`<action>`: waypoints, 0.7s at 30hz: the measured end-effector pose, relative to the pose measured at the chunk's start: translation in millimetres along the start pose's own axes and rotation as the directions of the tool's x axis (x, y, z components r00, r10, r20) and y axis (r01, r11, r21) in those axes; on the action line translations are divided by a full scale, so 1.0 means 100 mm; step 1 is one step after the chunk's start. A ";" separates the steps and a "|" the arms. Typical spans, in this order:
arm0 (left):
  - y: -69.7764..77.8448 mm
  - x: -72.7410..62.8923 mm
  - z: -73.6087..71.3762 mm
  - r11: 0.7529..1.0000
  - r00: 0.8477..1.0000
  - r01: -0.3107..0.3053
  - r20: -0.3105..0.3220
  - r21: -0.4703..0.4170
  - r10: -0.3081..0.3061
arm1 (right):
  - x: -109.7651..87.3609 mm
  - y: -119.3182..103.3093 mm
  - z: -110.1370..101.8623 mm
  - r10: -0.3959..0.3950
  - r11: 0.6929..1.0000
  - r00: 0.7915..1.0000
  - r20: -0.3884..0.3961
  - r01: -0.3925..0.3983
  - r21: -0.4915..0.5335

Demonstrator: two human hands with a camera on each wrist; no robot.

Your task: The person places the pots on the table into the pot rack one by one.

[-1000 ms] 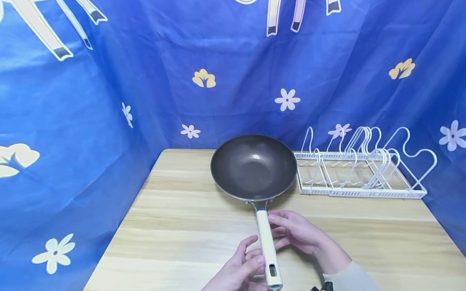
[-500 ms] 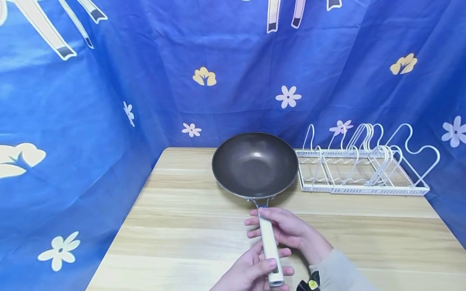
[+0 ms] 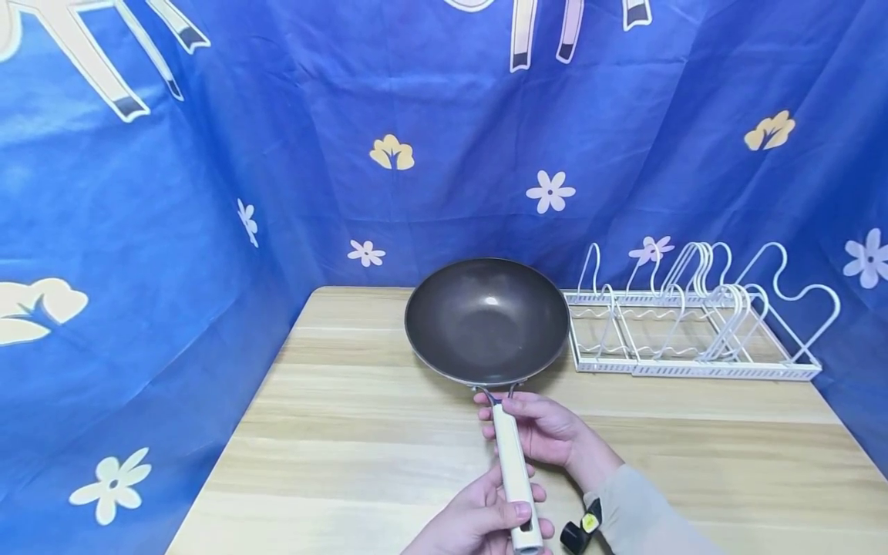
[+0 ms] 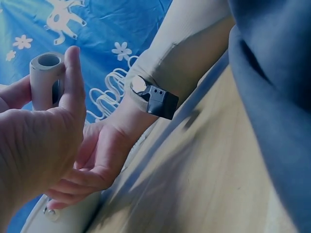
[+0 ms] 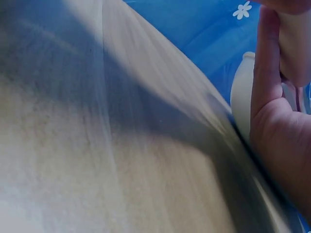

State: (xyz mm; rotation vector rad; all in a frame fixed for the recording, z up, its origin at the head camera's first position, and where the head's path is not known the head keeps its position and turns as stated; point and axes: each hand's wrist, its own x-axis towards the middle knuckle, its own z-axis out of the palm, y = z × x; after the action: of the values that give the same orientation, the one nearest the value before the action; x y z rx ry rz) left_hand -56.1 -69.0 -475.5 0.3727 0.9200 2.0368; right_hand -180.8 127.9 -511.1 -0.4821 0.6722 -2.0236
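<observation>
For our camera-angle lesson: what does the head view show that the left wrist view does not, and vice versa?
Only the head view: the pan's dark inside and yellow tree shapes. Only the left wrist view: the pan's pale outer side and dark cloth at the right edge. Both: the handle, left hand, right hand, white rack and blue backdrop.

Glare dots the pan (image 3: 488,324); wrist views are dimmer.
</observation>
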 end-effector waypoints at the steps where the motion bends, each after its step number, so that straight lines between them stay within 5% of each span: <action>1: 0.00 0.00 0.00 1.000 1.000 0.000 0.000 0.004 0.000 | 0.00 0.00 -0.01 0.001 1.000 1.000 0.015 -0.001 0.004; 6: 0.04 -0.02 -0.01 0.999 1.000 0.022 -0.002 0.025 -0.022 | 0.02 0.00 -0.03 0.008 1.000 0.998 0.060 -0.007 -0.019; 21: 0.01 -0.08 -0.10 0.996 0.996 0.085 0.026 0.028 -0.086 | 0.05 -0.02 0.08 0.047 0.988 0.999 -0.011 -0.048 -0.147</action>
State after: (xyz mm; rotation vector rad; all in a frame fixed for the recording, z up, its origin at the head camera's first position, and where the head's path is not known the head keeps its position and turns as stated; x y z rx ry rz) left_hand -57.6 -80.7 -480.8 0.3690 0.9322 1.9383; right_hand -180.1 122.0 -503.5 -0.5399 0.8341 -1.9407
